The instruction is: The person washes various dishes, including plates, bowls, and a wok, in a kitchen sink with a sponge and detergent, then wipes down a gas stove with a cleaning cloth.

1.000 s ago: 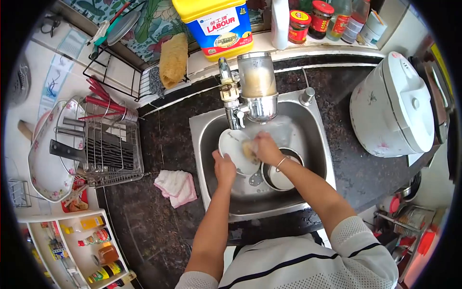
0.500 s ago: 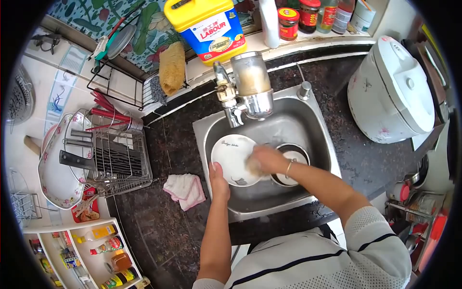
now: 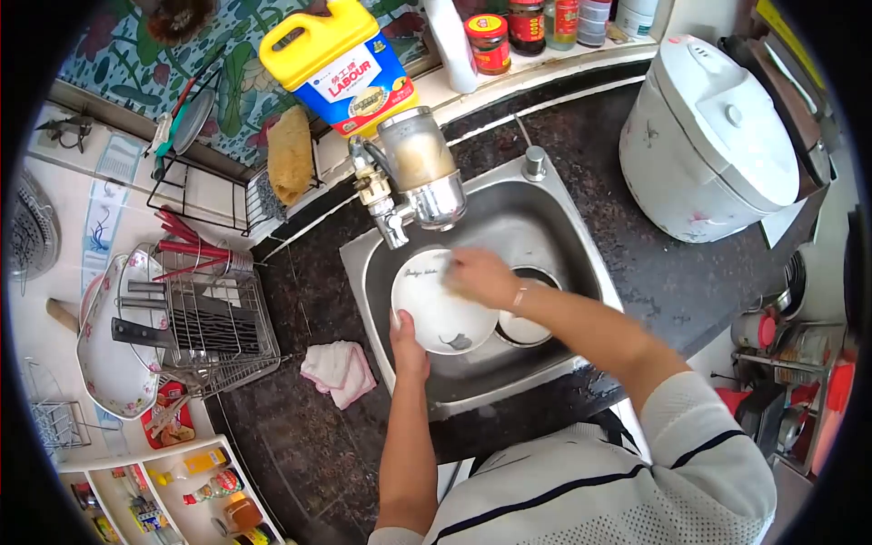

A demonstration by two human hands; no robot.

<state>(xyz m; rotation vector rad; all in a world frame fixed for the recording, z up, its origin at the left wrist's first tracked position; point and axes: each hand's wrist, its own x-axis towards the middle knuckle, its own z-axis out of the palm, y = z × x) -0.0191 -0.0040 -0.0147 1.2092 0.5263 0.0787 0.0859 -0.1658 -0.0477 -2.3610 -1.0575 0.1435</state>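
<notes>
A white plate (image 3: 445,313) with small dark lettering and a grey leaf-like print is tilted over the steel sink (image 3: 472,397). At its left rim, my left hand (image 3: 408,345) grips it, with the thumb on the upper face. My right hand (image 3: 486,279) is closed, pressed to the plate's upper part and blurred by motion. Under its fingers is a tan scrubbing pad, mostly hidden and smeared. Behind my right wrist, a dark-rimmed round dish (image 3: 525,329) rests in the sink, partly covered by the plate and arm.
A tap with a filter (image 3: 418,173) overhangs the sink's back edge. Left are a folded cloth (image 3: 338,372) and a wire rack (image 3: 222,327) with knives. A rice cooker (image 3: 699,154) stands right. A yellow-capped detergent jug (image 3: 341,77) and several jars line the ledge.
My right hand has moved up and left across the plate, from its right side to its upper part. My left hand still holds the rim. The whole view has shifted slightly.
</notes>
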